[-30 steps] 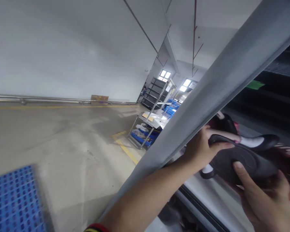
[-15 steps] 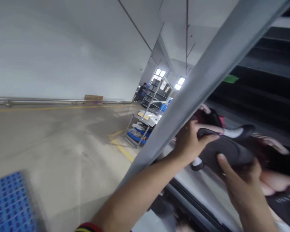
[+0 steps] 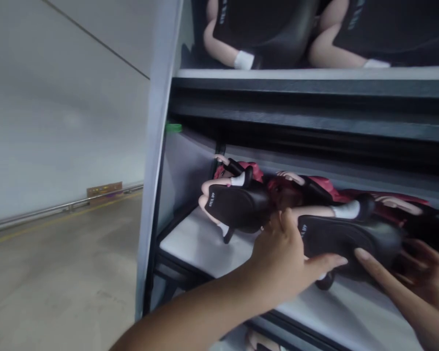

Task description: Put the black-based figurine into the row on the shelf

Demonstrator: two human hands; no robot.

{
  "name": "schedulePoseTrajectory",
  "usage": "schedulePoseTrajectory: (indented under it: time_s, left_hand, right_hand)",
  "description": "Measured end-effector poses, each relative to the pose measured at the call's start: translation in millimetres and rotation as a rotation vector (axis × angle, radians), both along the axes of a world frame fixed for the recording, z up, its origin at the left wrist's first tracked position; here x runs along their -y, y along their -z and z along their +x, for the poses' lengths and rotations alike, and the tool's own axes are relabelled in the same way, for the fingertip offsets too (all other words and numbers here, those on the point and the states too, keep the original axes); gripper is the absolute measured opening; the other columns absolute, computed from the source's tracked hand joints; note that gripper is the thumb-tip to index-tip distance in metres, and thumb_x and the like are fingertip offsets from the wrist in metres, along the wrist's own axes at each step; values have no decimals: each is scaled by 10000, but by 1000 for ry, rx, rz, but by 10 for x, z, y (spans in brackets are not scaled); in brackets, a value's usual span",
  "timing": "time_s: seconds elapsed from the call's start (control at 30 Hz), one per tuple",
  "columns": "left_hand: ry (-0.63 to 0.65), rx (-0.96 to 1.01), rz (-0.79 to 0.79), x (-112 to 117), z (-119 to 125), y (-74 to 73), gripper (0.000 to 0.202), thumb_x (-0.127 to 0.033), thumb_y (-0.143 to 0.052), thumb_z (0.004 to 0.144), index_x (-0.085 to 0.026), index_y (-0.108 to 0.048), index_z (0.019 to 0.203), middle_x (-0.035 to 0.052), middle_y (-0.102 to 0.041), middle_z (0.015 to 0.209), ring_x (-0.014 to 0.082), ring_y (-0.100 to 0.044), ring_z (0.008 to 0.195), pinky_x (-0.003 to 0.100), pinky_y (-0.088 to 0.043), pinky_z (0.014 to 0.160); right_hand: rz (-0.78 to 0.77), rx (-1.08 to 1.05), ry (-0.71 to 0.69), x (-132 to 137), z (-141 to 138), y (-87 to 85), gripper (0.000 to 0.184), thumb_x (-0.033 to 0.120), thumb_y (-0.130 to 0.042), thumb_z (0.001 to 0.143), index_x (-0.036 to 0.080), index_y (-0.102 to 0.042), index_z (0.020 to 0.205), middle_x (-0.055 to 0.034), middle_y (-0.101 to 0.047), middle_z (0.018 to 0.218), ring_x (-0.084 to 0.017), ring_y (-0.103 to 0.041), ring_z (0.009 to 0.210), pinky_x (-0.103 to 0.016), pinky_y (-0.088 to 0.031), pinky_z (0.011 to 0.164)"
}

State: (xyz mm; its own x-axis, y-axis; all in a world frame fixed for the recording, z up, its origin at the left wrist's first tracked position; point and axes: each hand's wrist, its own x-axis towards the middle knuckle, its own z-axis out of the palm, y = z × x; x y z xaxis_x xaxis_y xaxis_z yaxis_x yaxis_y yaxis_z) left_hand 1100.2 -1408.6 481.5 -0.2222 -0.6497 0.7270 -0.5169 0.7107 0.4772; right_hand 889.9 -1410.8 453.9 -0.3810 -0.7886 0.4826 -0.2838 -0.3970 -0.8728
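A doll-like figurine with a black rounded base, bare legs, white socks and black shoes lies tilted at the shelf, its base facing me. My left hand grips its left side, thumb across the base and fingers curled by the knee. On the other side, my right hand holds it with the thumb pressed on the base; its other fingers are partly hidden and blurred. To the left, a similar figurine with pinkish-red hair rests on the white shelf board. Another partly visible figurine is at the right.
Black-based figurines stand on the upper shelf, above a dark crossbar. A grey upright post bounds the rack on the left, with a green tag beside it. Beyond are a concrete floor, a wall rail and a brown box.
My view has turned right and levelled toward the rack, so the far carts and blue pallet are out of sight. Both hands stay on the figurine, now seen among others on the shelf.
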Motion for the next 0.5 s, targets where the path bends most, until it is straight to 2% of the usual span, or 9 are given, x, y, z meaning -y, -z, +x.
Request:
schedulePoseTrajectory:
  time_s: [0.1,0.13,0.27,0.4,0.5]
  left_hand:
    - [-68,43,145,142,-211,-74,1159,-563,-869,662,-75,-257,1517,277,-425,1474,428,-453,1383,540,-465,1114]
    - [-100,56,167,166,-245,-85,1149,-520,-866,691,-53,-236,1530,290,-406,1481,433,-443,1390,534,-463,1117]
    - [-236,79,137,159,-321,-75,827,-300,-734,876,-19,-284,1510,286,-455,1411,399,-470,1373,487,-494,1089]
    - [-334,99,112,154,-396,-54,769,-250,-711,891,-33,-299,1503,267,-489,1372,372,-535,1310,459,-531,1045]
    - [-383,120,91,184,-437,-63,726,-175,-689,890,-21,-315,1492,279,-488,1389,389,-501,1356,458,-530,1050]
  right_hand:
    - [97,21,-150,118,-87,-33,993,673,-830,564,355,-433,1417,-56,-617,1345,-344,-606,1227,-435,-549,1005]
    - [113,25,-202,146,-101,-32,978,660,-839,560,346,-455,1404,-46,-634,1322,-330,-614,1219,-403,-565,976]
    - [80,60,-282,249,-142,9,955,624,-863,549,374,-486,1390,1,-649,1304,-272,-580,1276,-297,-527,992]
    - [40,111,-318,338,-145,40,953,613,-869,537,363,-503,1381,-9,-677,1245,-282,-624,1214,-320,-564,931]
    - [-3,109,-340,396,-93,31,964,606,-861,558,318,-486,1398,-36,-664,1270,-292,-616,1226,-347,-567,953]
